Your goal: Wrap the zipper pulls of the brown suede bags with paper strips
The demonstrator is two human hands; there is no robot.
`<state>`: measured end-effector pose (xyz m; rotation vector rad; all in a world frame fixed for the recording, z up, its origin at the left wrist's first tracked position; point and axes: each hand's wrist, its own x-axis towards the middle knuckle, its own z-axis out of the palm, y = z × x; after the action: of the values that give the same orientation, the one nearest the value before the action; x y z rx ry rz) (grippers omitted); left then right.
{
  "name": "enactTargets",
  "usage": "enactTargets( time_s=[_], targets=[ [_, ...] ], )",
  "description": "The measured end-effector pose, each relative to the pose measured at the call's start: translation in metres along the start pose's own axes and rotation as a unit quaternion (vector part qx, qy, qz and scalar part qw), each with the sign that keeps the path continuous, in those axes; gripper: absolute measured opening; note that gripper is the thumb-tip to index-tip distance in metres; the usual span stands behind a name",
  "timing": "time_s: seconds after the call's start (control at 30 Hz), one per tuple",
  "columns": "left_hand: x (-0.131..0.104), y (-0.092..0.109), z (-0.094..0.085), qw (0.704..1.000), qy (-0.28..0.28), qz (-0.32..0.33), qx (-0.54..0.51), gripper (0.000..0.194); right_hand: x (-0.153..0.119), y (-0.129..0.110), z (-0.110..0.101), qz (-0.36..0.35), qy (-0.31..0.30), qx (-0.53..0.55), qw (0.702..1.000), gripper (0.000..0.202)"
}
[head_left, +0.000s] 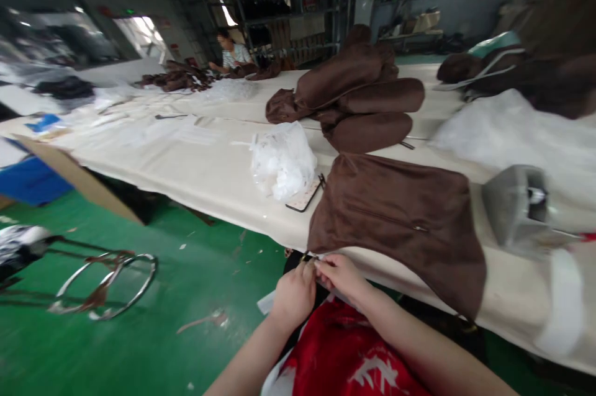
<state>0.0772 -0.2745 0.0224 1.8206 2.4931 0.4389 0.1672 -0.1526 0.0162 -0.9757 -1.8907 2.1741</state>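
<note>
A flat brown fabric bag [395, 197] with a zip across it lies on the table, its near edge hanging over the front. At the bag's left lower corner, my left hand [294, 298] and my right hand [343, 276] are close together, fingers pinched. A small brass-coloured metal fitting [305, 256] shows at that corner, just above my fingertips. My fingers mostly hide what lies between them. Left of the bag are a phone-like flat object [303, 198] and a crumpled clear plastic bag [283, 160].
Stuffed brown bags [367, 101] are piled behind. A grey tape dispenser [514, 210] and plastic sheeting [516, 129] are on the right. A metal-ringed stool [109, 284] stands on the green floor, left. Across the tables, a person [233, 54] is beside brown pieces.
</note>
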Motion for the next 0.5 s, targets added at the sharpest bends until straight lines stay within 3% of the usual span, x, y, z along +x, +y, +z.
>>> enactTargets(
  time_s=[0.1,0.17,0.23,0.3,0.37,0.5],
  targets=[
    [0.004,-0.006,0.001,0.988,0.057,-0.057,-0.135,0.024,0.000,-0.002,0.000,0.007,0.025,0.007,1.000,0.024],
    [0.008,-0.009,0.005,0.965,0.055,-0.119,-0.229,0.023,0.002,-0.001,0.001,0.009,0.037,0.011,0.999,0.021],
    [0.011,-0.009,0.009,0.921,0.025,-0.189,-0.340,0.026,0.003,0.000,0.003,0.008,0.042,0.017,0.999,0.022],
    [0.013,-0.008,0.011,0.840,-0.024,-0.283,-0.462,0.032,0.003,0.002,0.005,0.002,0.038,0.020,0.999,0.023],
    [0.013,-0.006,0.011,0.737,-0.076,-0.362,-0.565,0.037,0.003,0.004,0.006,-0.007,0.031,0.019,0.999,0.024],
    [0.013,-0.007,0.002,0.544,-0.171,-0.385,-0.726,0.029,0.003,0.007,0.003,-0.023,0.021,0.004,1.000,0.029]
  ],
)
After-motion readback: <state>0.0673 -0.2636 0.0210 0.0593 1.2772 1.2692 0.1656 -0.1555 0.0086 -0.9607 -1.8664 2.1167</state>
